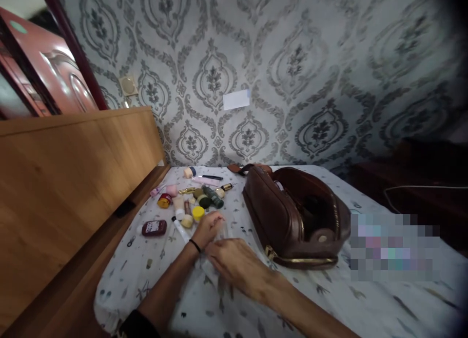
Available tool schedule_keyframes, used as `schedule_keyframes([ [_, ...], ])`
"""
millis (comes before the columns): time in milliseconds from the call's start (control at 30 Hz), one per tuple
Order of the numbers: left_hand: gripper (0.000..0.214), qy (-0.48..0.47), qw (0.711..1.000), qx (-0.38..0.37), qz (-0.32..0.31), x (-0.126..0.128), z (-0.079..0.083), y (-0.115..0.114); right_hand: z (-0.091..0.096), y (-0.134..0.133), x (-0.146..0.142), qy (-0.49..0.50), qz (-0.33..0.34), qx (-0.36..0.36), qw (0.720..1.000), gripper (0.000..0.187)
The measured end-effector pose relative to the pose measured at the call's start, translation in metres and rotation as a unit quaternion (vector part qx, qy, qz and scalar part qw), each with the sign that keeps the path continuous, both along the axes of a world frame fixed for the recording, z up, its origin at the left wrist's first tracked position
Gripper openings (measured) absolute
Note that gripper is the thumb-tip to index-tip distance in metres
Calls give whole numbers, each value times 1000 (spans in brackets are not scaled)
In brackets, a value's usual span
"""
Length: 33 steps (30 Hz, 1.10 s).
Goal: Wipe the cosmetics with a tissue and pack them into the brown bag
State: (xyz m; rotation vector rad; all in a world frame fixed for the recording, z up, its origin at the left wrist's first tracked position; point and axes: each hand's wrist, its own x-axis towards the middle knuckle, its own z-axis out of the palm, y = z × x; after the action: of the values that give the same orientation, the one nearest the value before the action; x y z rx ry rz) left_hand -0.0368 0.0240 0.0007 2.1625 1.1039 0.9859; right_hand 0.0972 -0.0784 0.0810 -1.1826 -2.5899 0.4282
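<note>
Close together over the bed's patterned sheet are my left hand (211, 227) and my right hand (236, 262). The left has its fingers curled and wears a black band on the wrist. Fingers of the right are bent in against the left palm, slightly blurred. Something see-through, perhaps clear plastic, shows faintly beside them; its kind is unclear. Just beyond lie a yellow-lidded jar (198, 213), a small cream jar (186, 221), a white tube (181, 229) and a dark green bottle (213, 196). An unzipped brown leather bag (272, 206) stands to the right.
More cosmetics lie toward the wall, including a red-and-amber jar (165, 200), a pink jar (171, 189) and a black pen-like stick (211, 177). A dark red bottle (154, 228) lies at left. A wooden panel (80, 172) borders the left side. A blurred-out patch covers the right.
</note>
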Motion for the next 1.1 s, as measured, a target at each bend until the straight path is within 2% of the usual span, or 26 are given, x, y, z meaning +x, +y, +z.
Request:
schedule_keyframes([
  [67,25,-17,1000,2,20,-12,10,0,-24,10,0,50,-39,-40,997,23],
  [133,27,-31,998,10,50,-29,20,2,-48,15,0,141,-65,-72,985,26],
  [267,29,-29,989,37,139,-80,37,8,-78,17,5,298,-107,-121,941,30],
  [367,26,9,974,67,217,-126,42,1,-83,16,8,331,-103,-146,927,31],
  [467,29,54,963,71,254,-167,36,-16,-80,15,9,330,-103,-142,928,30],
  [533,42,127,956,43,261,-189,27,-29,-79,14,9,326,-102,-135,930,29],
  [600,55,191,953,17,235,-204,18,-41,-79,14,8,321,-101,-131,932,29],
  [667,57,222,949,16,223,-212,13,-48,-80,14,8,318,-101,-132,933,28],
  [800,50,231,937,30,262,-205,18,-56,-81,13,9,322,-106,-130,932,28],
  [900,45,150,950,18,272,-180,30,-61,-80,12,10,361,-107,-158,913,28],
  [1000,40,97,972,-4,213,-142,42,-68,-81,13,10,445,-103,-209,864,34],
  [1100,43,156,982,24,99,-100,52,-75,-84,18,10,532,-97,-273,795,46],
])
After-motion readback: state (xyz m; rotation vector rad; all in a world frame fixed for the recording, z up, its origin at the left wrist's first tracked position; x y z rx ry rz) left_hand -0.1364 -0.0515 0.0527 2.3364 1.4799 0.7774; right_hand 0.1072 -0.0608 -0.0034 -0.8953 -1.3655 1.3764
